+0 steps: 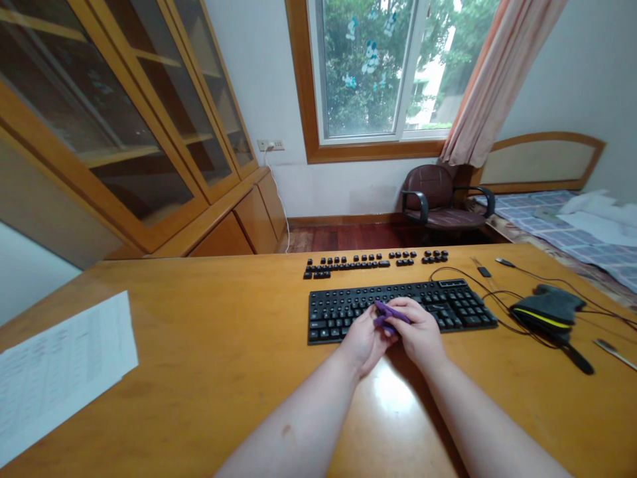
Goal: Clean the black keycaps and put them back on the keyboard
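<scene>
Over the front of a black keyboard [328,313], my left hand [363,340] and my right hand [421,332] are close together with fingers bent. Between them is a small purple cloth [391,315], pinched by my right fingers and gripped by my left. Whether something small is wrapped inside it is hidden. The keyboard's top rows look bare of caps, while lower keys and the number pad keep theirs. Loose black keycaps [355,265] lie in rows behind the keyboard.
On the right lie a grey and black item with a yellow stripe [545,315], a cable with a USB plug [505,263], a keycap puller [482,269] and a small brush [607,346]. Printed papers [70,372] rest at the left. An armchair [432,196] stands beyond the desk.
</scene>
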Demonstrator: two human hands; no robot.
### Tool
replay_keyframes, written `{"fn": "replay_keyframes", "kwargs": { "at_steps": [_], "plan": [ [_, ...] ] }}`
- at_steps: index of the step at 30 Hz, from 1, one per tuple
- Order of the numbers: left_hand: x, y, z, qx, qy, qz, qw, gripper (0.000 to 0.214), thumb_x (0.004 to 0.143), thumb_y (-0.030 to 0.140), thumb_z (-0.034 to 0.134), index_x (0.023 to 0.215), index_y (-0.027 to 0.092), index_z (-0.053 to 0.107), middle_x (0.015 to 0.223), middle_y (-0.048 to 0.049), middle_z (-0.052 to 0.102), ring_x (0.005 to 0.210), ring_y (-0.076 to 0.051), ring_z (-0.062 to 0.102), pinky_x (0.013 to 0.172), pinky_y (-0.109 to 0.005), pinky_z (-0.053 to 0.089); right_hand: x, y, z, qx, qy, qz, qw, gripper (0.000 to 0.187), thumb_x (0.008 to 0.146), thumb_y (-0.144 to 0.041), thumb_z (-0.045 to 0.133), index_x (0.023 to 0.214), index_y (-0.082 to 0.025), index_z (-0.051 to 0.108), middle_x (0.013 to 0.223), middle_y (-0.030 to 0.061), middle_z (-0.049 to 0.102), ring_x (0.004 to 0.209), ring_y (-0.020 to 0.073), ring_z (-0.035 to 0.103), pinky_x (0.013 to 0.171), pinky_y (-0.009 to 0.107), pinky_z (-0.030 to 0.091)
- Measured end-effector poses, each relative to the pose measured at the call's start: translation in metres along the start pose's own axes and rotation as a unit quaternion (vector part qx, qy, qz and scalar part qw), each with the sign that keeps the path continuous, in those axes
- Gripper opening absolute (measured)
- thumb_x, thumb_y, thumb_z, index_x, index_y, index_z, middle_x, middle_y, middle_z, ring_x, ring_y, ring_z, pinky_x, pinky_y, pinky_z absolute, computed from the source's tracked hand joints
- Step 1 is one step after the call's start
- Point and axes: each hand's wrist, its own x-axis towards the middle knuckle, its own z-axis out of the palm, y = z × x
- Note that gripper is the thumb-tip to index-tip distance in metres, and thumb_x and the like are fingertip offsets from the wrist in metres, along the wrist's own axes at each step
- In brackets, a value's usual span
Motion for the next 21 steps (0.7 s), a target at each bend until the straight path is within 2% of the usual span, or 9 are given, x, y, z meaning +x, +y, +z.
{"fn": "replay_keyframes", "kwargs": {
  "at_steps": [7, 13, 16, 21],
  "plan": [
    [0.0017, -0.0030, 0.0009, -0.003, -0.002, 0.021, 1.000, 0.021, 0.076, 0.029, 0.063, 0.090, 0.014, 0.059, 0.087, -0.0060, 0.060, 0.077, -0.012, 0.055, 0.069, -0.023, 0.044, -0.0028, -0.0034, 0.0016, -0.060, -0.026, -0.049, 0.997, 0.021, 0.071, -0.029, 0.065, 0.091, -0.028, 0.071, 0.095, 0.0046, 0.064, 0.092, 0.0225, 0.058, 0.085, 0.038, 0.046],
    [0.0009, -0.0027, 0.0003, -0.014, 0.006, 0.024, 1.000, 0.016, 0.070, 0.019, 0.067, 0.081, 0.016, 0.056, 0.067, 0.0026, 0.051, 0.054, -0.005, 0.042, 0.056, -0.018, 0.038, -0.0027, 0.0024, 0.0029, -0.016, -0.021, -0.037, 0.999, 0.019, 0.079, -0.028, 0.056, 0.090, -0.026, 0.071, 0.098, 0.0054, 0.063, 0.093, 0.0207, 0.058, 0.084, 0.035, 0.046],
    [-0.0012, -0.0020, 0.0012, -0.014, -0.006, 0.029, 0.999, 0.017, 0.071, 0.020, 0.067, 0.082, 0.016, 0.055, 0.064, 0.0036, 0.048, 0.052, -0.005, 0.039, 0.057, -0.018, 0.037, -0.0025, 0.0016, 0.0034, -0.017, -0.002, -0.013, 1.000, 0.018, 0.080, -0.029, 0.055, 0.086, -0.022, 0.070, 0.096, 0.0065, 0.064, 0.093, 0.0214, 0.058, 0.083, 0.035, 0.046],
    [-0.0033, -0.0018, 0.0020, 0.004, -0.023, 0.017, 1.000, 0.021, 0.072, 0.028, 0.067, 0.086, 0.017, 0.056, 0.059, 0.0045, 0.043, 0.053, -0.006, 0.039, 0.056, -0.019, 0.035, -0.0033, -0.0032, 0.0064, 0.003, 0.049, 0.069, 0.996, 0.022, 0.079, -0.034, 0.054, 0.088, -0.020, 0.068, 0.094, 0.0068, 0.064, 0.086, 0.0219, 0.059, 0.077, 0.035, 0.048]
  ]
}}
